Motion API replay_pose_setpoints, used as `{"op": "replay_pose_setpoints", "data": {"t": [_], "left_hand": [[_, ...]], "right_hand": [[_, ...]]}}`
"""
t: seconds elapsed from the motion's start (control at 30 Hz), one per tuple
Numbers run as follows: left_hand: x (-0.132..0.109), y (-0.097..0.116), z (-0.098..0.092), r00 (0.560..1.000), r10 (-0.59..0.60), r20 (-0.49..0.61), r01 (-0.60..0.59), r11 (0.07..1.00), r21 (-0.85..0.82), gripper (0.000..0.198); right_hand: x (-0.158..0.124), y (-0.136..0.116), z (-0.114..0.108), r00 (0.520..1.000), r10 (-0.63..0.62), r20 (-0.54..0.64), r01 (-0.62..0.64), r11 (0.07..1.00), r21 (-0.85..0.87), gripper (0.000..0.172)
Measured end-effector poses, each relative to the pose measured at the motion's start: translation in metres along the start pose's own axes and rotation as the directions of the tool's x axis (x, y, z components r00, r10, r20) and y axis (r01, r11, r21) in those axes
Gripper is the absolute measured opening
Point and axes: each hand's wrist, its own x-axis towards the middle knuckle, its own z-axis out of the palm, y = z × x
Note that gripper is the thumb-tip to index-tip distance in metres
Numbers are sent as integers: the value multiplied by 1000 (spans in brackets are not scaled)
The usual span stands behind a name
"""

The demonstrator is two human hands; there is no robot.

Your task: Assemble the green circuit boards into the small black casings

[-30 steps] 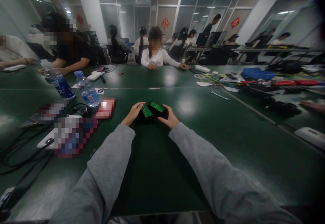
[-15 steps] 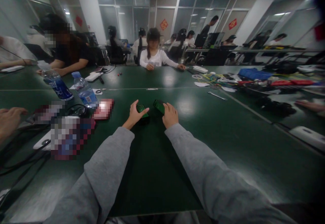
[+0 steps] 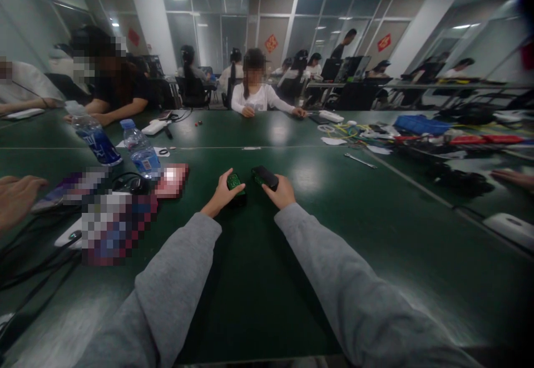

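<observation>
My left hand [image 3: 220, 195] grips a green circuit board [image 3: 236, 180] in a dark housing, its thumb across the near edge. The board's face points up toward me, and the housing's lower part is lost in shadow. Just to the right, my right hand [image 3: 285, 192] is closed around a black case [image 3: 267, 175] with some green on its left side. Its thumb lies on the near side, while the other fingers are hidden behind the case. A small gap separates the two pieces over the green table [image 3: 258, 279].
Two water bottles, one large [image 3: 98, 140] and one small [image 3: 142, 148], stand on the left near a pink phone-like object [image 3: 172, 180]. A wrench [image 3: 360, 160] lies right of my hands. Cables and a blue bundle [image 3: 421, 124] cover the far right. A person [image 3: 254, 93] sits opposite.
My right hand has turned its piece over, so a black face shows where green showed before. The left hand has tilted its board slightly more toward me.
</observation>
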Motion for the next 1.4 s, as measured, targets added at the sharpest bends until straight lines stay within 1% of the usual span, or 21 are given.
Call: {"op": "replay_pose_setpoints", "data": {"t": [0.07, 0.13, 0.17, 0.23, 0.3, 0.33, 0.43, 0.6, 0.7, 0.83, 1.03, 1.2, 1.4], "left_hand": [[1, -3, 0, 1000, 12, -6, -12, 1000, -8, 73], [2, -8, 0, 1000, 24, -6, -24, 1000, -8, 72], [3, -10, 0, 1000, 29, -5, -29, 1000, -7, 72], [5, -14, 1, 999, 40, -6, -40, 999, -6, 71], [7, -16, 2, 998, 60, -16, -60, 998, -2, 70], [8, -17, 2, 997, 69, -20, -69, 998, 1, 70], [8, -16, 3, 996, 89, -29, -89, 996, 8, 69], [6, -12, 3, 998, 60, -25, -60, 998, 7, 68], [6, -11, 2, 999, 47, -17, -47, 999, 1, 69], [6, -13, 2, 998, 64, -14, -64, 998, 11, 70], [6, -14, 3, 997, 79, -17, -79, 997, 5, 69], [6, -15, 2, 997, 76, -11, -75, 997, 22, 69], [8, -14, 3, 993, 108, -38, -107, 994, 14, 62]], "right_hand": [[2, 3, 1, 998, 43, 42, -44, 999, 31, 46], [1, 2, -1, 998, 46, 41, -48, 997, 54, 43], [0, 0, -3, 999, 18, 26, -19, 999, 49, 44], [-3, -7, -8, 996, -87, -6, 87, 996, -17, 50], [-7, -14, -14, 982, -190, -1, 188, 973, -132, 62], [-8, -18, -16, 975, -219, 17, 219, 958, -183, 66], [-13, -25, -18, 965, -251, 75, 262, 935, -240, 69], [-18, -26, -15, 946, -304, 114, 322, 925, -202, 66], [-19, -25, -14, 947, -291, 135, 313, 930, -191, 61], [-17, -24, -14, 953, -265, 147, 288, 943, -168, 54], [-15, -20, -12, 952, -284, 117, 295, 952, -86, 50], [-14, -21, -14, 952, -287, 110, 296, 952, -76, 47], [-16, -23, -14, 948, -296, 120, 303, 952, -49, 50]]}}
